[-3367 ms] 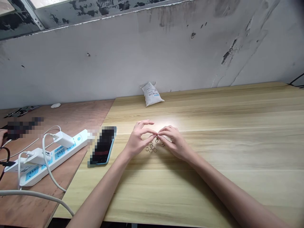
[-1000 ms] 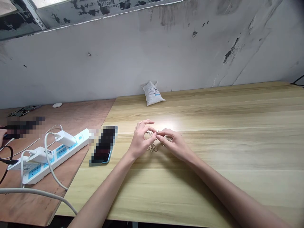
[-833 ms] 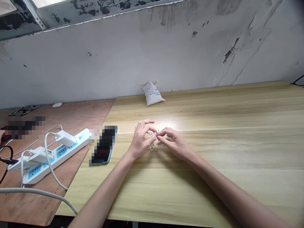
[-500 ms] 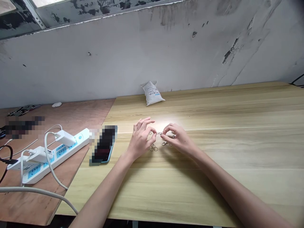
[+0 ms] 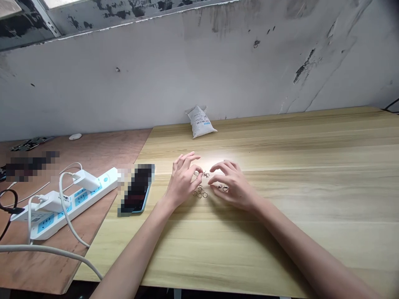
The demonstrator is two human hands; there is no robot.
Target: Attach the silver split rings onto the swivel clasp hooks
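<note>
1. A small pile of gold-coloured metal rings [image 5: 200, 192] lies on the light wooden table [image 5: 280, 249], between the two hands and a little nearer to the left one.
2. A small metal clasp [image 5: 205, 175] and a single ring [image 5: 196, 173] lie just beyond the pile. Two more metal pieces [image 5: 222, 187] lie just beside the right hand's fingertips, but they are too small to tell their exact shape.
3. The left hand [image 5: 182, 180] is open with curved fingers. Its thumb is very near the single ring, and it seems to hold nothing.
4. The right hand [image 5: 234, 187] is half open, with bent fingers, above the table. It also seems to hold nothing.
5. To the left of the hands lies a smartphone [image 5: 136, 193] in a light-blue case, partly pixelated.
6. Farther left, on a plywood bench [image 5: 102, 149], is a white power strip [image 5: 104, 180] with two white chargers [image 5: 85, 180] and white cables [image 5: 46, 249].
7. A white sack [image 5: 200, 122] leans against the stained wall [image 5: 156, 74].
</note>
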